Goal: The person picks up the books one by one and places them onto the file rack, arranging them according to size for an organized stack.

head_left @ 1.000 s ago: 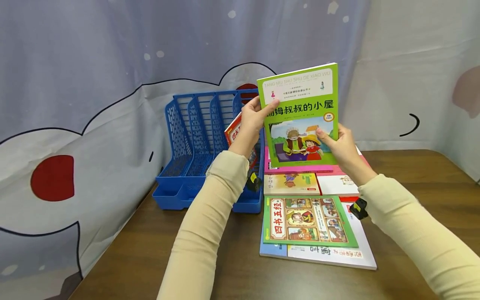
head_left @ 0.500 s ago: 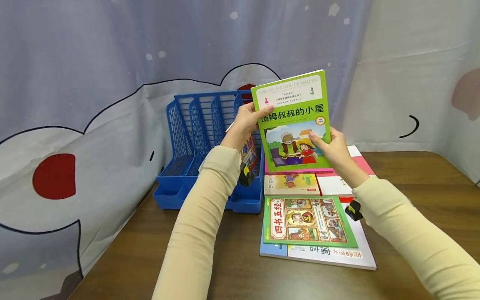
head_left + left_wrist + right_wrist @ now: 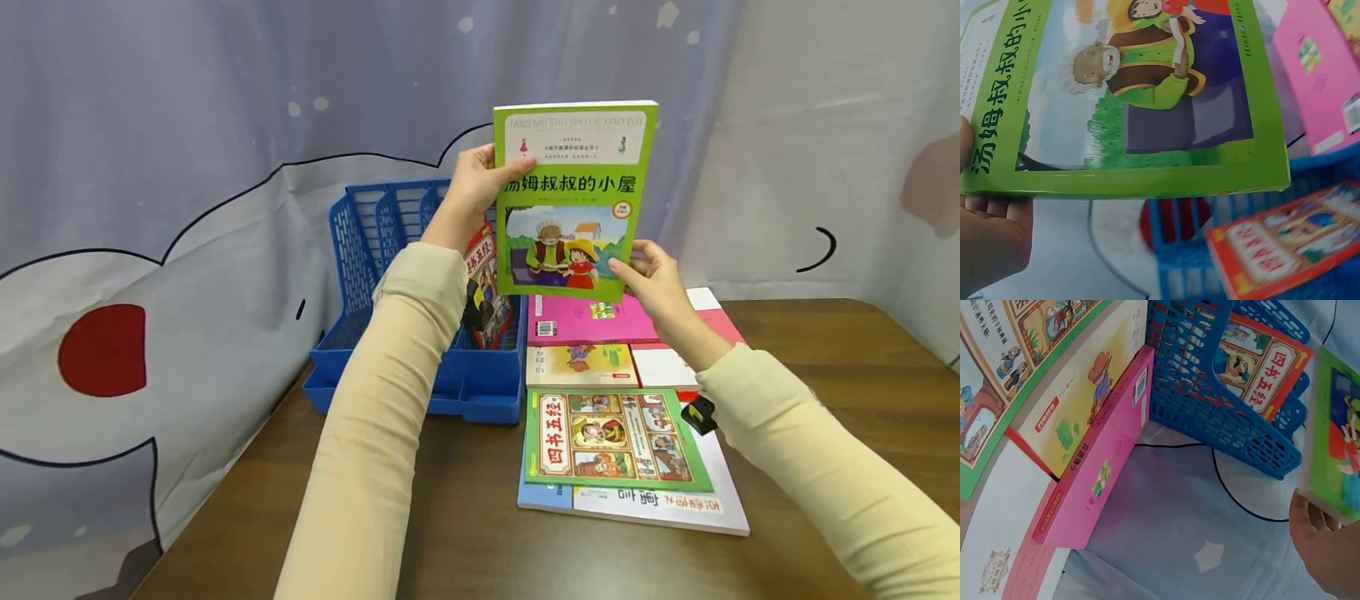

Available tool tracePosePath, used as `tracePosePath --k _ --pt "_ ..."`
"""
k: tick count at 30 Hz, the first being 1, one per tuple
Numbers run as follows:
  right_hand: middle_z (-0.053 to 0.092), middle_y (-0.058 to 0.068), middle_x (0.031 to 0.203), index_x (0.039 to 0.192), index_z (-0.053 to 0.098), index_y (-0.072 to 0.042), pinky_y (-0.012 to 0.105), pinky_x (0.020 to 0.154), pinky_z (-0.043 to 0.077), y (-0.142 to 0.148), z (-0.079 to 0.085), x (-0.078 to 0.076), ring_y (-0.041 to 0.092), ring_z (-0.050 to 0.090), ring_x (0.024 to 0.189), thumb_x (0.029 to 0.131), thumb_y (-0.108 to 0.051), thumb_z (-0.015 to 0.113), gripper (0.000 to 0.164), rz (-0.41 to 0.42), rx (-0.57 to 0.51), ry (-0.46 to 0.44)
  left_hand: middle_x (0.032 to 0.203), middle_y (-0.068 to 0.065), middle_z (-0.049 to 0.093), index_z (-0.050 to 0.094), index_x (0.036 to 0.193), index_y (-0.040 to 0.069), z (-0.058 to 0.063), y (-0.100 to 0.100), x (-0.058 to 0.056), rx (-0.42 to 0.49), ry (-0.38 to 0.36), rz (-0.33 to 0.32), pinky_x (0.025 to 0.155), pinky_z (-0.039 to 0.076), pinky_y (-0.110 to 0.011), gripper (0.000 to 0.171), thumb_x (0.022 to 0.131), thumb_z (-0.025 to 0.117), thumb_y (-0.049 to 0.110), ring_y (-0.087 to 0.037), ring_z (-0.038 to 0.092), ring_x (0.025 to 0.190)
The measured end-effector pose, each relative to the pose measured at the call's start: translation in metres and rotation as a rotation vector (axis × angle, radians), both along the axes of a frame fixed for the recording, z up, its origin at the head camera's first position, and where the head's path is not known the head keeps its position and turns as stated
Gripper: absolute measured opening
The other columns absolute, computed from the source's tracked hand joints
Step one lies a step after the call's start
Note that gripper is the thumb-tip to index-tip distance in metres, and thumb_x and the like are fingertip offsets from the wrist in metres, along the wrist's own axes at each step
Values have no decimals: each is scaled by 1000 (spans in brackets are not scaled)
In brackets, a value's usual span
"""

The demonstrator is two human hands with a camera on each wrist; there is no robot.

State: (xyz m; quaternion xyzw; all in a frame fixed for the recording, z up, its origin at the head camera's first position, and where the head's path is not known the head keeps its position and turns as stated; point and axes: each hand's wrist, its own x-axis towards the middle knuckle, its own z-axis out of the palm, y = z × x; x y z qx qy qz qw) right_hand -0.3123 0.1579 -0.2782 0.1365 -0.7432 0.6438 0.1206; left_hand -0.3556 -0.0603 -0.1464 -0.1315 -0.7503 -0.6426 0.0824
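A green picture book (image 3: 573, 187) is held up, cover toward me, in front of the curtain. My left hand (image 3: 474, 185) grips its left edge, thumb over the cover and fingers behind, as the left wrist view also shows. On the lower right edge my right hand (image 3: 654, 279) pinches it, thumb on the front. Behind my left forearm, a blue file rack (image 3: 491, 408) with slotted dividers stands on the table. A red book (image 3: 491, 308) leans in its right part, partly hidden by my left hand and wrist in the head view.
Right of the rack lie several books: a pink book (image 3: 592, 321) at the back, a yellow-covered book (image 3: 581, 367), and a green comic-style book (image 3: 618, 437) on top of a larger white-and-blue book (image 3: 720, 512). A patterned curtain (image 3: 225, 167) hangs behind the wooden table (image 3: 465, 533).
Both hands have carried the green picture book left; it dipped slightly, then rose and straightened. More of the pink book and the red book in the rack now shows.
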Motion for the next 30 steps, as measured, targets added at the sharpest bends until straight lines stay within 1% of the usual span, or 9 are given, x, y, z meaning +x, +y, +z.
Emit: tracePosePath --k 3,5,8,10,16,20,23,26,30 --pt "53 -12 105 135 37 -2 14 80 50 2 1 2 -4 55 90 98 -23 50 45 -2 0 15 108 -8 71 68 108 10 20 -4 1 30 27 33 80 50 -26 27 85 70 23 -18 67 93" --pt "54 -11 107 130 43 -8 15 81 51 4 0 3 -4 56 93 97 -21 51 36 12 -17 28 108 -7 71 68 108 11 31 -8 2 51 37 60 81 50 -26 27 84 70 23 -18 67 95" --pt "58 -14 102 118 48 -20 13 80 51 4 -4 3 -5 57 94 97 -18 51 21 35 -41 40 108 -5 71 68 108 11 45 -13 4 95 49 108 81 50 -25 27 84 70 23 -17 67 95" --pt "61 -17 97 113 49 -24 12 79 50 4 -7 2 -5 58 94 97 -16 52 18 46 -50 52 108 -5 71 68 108 11 54 -18 5 128 69 147 80 50 -24 26 84 70 21 -17 68 95" --pt "63 -23 93 115 51 -19 10 81 47 5 -12 2 -7 58 93 97 -18 52 18 23 -5 116 108 -5 71 68 107 8 76 -33 12 234 159 302 79 50 -21 25 84 70 18 -14 68 94" --pt "64 -25 92 115 52 -19 10 87 45 5 -13 4 -6 58 96 97 -19 53 18 28 14 141 108 -4 71 69 106 8 84 -44 18 317 196 412 78 49 -17 25 82 72 17 -12 67 94" --pt "64 -25 93 115 52 -20 10 89 44 6 -14 5 -6 58 99 97 -20 53 18 34 21 144 107 -2 72 70 105 10 87 -51 21 365 204 499 78 49 -15 25 82 72 18 -10 67 94" --pt "64 -24 92 113 52 -22 8 89 43 7 -15 4 -6 57 99 97 -19 52 16 38 13 140 106 0 72 70 105 12 86 -58 21 373 207 590 79 48 -15 24 82 72 20 -9 66 93" --pt "64 -25 92 110 51 -25 10 89 42 8 -17 4 -6 56 99 97 -20 52 14 41 8 122 105 2 72 71 104 14 80 -66 16 324 195 713 79 47 -16 25 82 73 23 -8 66 94"
